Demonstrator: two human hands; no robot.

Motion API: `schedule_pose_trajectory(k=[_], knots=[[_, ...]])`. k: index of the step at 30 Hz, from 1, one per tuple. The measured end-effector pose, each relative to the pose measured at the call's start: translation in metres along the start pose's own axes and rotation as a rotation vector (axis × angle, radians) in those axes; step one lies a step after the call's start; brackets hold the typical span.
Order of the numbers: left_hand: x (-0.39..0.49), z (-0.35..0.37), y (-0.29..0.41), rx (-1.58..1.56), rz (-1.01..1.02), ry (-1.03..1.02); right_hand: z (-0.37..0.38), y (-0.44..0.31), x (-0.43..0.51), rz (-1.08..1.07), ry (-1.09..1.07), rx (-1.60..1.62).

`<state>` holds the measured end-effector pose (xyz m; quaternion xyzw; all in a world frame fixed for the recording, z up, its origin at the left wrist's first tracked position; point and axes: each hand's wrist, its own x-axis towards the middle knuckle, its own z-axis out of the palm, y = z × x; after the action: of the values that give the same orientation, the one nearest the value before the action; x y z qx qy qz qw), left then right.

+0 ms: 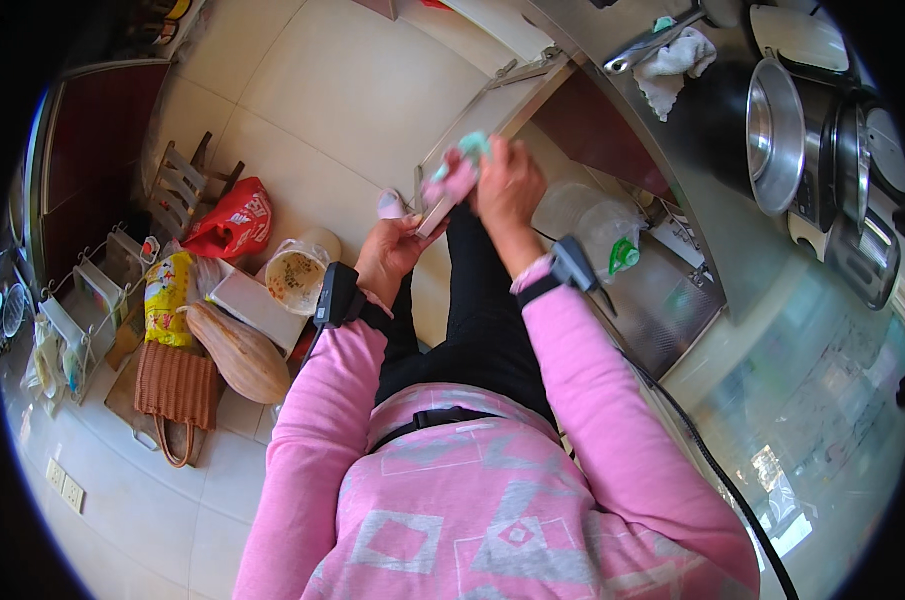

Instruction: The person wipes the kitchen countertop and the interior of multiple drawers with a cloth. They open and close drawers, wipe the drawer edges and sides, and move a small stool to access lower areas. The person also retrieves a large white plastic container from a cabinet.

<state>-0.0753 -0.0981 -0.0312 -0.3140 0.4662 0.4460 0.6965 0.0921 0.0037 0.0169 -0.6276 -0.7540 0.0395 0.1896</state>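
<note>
My left hand (396, 251) grips the near corner of an open cabinet door (436, 219), thumb on its narrow pale edge. Bunched in my right hand (509, 187) is a pink and mint-green cloth (458, 169), pressed at the same edge a little farther out. The cloth is blurred, and it covers part of the door. Both hands are in front of my black-trousered legs. The toe of a pink slipper (390, 204) shows just beyond my left hand.
At right, a large clear bottle with a green cap (623, 256) lies near the open cabinet, below a counter with a metal basin (775, 135). At left are a red bag (233, 221), a tub (298, 276), a long squash (239, 352) and a woven brown bag (175, 386).
</note>
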Motion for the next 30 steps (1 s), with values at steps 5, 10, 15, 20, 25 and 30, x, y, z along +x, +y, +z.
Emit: schedule_pose_trajectory(k=[5,10,15,20,25,30], knots=[[0.009,-0.01,0.002,-0.062,-0.076,-0.058,-0.006,0.004,-0.004,-0.036,-0.141,0.005],[0.02,-0.021,-0.004,-0.124,-0.155,-0.077,-0.012,-0.026,-0.059,-0.145,-0.202,0.13],[0.004,-0.008,-0.005,-0.03,-0.06,0.032,0.007,0.037,0.041,0.254,-0.146,-0.069],[-0.006,0.004,-0.002,0.02,-0.073,0.013,0.022,0.065,0.109,0.475,0.204,0.237],[-0.001,-0.002,-0.002,-0.049,-0.081,-0.001,-0.001,0.052,0.095,1.047,0.365,1.064],[0.001,-0.006,-0.002,-0.019,-0.093,-0.01,-0.013,0.071,0.122,1.12,0.309,1.236]])
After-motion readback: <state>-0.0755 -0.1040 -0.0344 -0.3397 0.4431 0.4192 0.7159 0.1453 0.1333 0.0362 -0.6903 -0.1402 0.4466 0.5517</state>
